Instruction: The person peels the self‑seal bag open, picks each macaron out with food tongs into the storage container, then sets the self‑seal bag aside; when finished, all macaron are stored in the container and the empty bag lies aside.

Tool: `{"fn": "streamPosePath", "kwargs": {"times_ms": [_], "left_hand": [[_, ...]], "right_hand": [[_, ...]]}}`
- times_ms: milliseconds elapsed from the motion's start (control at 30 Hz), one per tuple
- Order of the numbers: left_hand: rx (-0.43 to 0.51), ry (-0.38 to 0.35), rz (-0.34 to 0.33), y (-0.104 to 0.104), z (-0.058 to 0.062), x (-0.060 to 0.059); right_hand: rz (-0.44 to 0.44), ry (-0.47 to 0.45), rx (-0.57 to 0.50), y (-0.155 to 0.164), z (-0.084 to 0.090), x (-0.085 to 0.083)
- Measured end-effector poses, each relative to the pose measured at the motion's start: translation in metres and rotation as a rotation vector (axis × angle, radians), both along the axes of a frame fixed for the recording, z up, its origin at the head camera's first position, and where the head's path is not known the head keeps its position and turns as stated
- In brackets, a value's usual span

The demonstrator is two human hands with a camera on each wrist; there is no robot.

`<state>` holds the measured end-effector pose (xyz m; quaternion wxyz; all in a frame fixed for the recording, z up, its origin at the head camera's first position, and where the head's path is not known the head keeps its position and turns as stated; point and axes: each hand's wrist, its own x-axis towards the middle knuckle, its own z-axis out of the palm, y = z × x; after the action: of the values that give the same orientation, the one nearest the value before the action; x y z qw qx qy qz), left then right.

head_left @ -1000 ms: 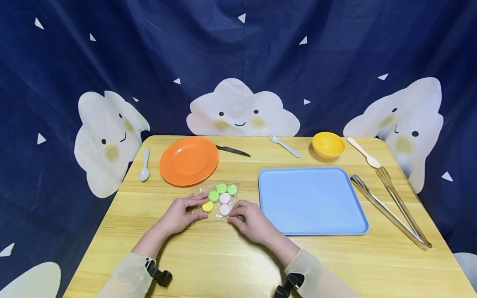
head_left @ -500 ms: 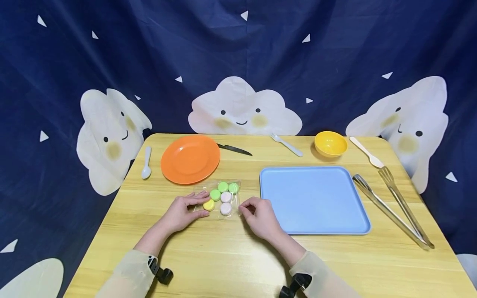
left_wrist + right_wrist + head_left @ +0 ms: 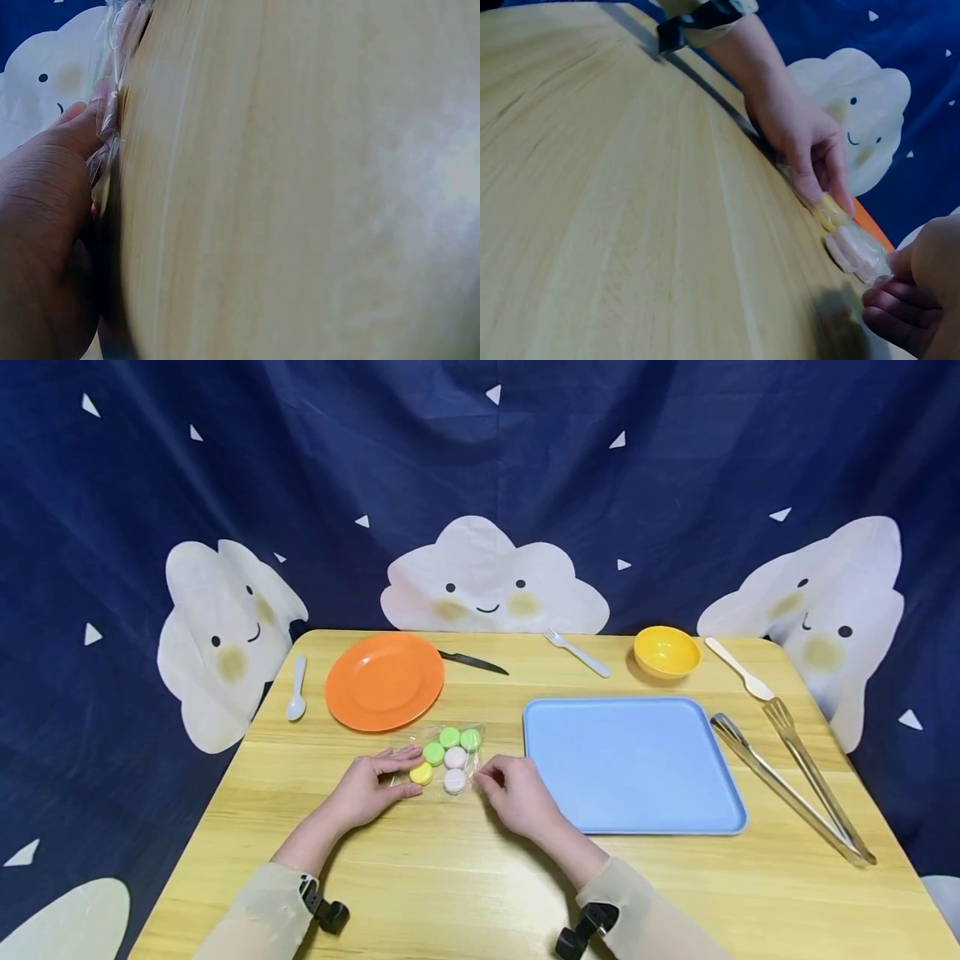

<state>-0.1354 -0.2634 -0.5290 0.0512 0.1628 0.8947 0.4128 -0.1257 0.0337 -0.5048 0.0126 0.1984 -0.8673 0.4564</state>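
Observation:
A clear plastic bag (image 3: 441, 793) of small macarons (image 3: 454, 758) lies on the table in the head view. Three are green, two pale pink and one yellow (image 3: 422, 773). My left hand (image 3: 367, 785) holds the bag's left side, thumb and fingers around the yellow macaron. In the left wrist view, that hand (image 3: 45, 187) touches the crinkled plastic. At the right edge of the bag, my right hand (image 3: 517, 793) pinches the film with thumb and curled fingers. The right wrist view shows this hand (image 3: 922, 285) gripping the plastic beside a pale pink macaron (image 3: 847, 247).
An orange plate (image 3: 385, 681) lies behind the bag, a blue tray (image 3: 633, 764) to its right. Farther off are a white spoon (image 3: 297, 689), black knife (image 3: 474, 662), fork (image 3: 577, 652), yellow bowl (image 3: 667, 652) and white knife (image 3: 738, 668). Metal tongs (image 3: 787, 789) lie at the right.
My right hand moved right to the bag's edge, then slightly back left. The left hand has stayed in place on the bag.

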Motion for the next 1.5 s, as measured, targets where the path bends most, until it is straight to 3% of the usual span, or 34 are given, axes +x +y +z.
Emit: {"fn": "streamPosePath", "kwargs": {"times_ms": [200,333,533,667,900,1200,1267,1400,1500], "left_hand": [[0.013,-0.006,0.004,0.0,0.001,0.0],[0.011,-0.008,0.006,0.0,0.002,0.001],[0.004,-0.001,-0.002,0.003,0.004,0.0],[-0.009,-0.018,0.001,0.006,0.009,0.0],[-0.014,-0.034,0.012,0.007,0.013,0.002],[0.0,-0.036,0.016,0.006,0.008,0.001],[0.0,-0.046,0.019,0.006,0.009,0.002],[-0.008,-0.059,0.024,0.006,0.012,0.003],[-0.005,-0.062,0.023,0.008,0.013,0.002]], "right_hand": [[-0.096,-0.091,-0.07,0.007,0.005,0.0],[-0.066,-0.111,-0.064,0.008,0.008,-0.004],[0.026,-0.051,0.025,0.005,0.012,-0.014],[-0.003,-0.051,0.054,0.008,0.013,-0.017],[-0.092,-0.102,0.017,0.013,0.012,-0.014],[-0.023,-0.024,0.072,-0.004,0.015,-0.03],[-0.016,-0.045,0.072,-0.004,0.014,-0.032],[-0.034,-0.178,-0.023,0.003,0.015,-0.033],[-0.061,-0.207,-0.028,0.007,0.015,-0.033]]}}
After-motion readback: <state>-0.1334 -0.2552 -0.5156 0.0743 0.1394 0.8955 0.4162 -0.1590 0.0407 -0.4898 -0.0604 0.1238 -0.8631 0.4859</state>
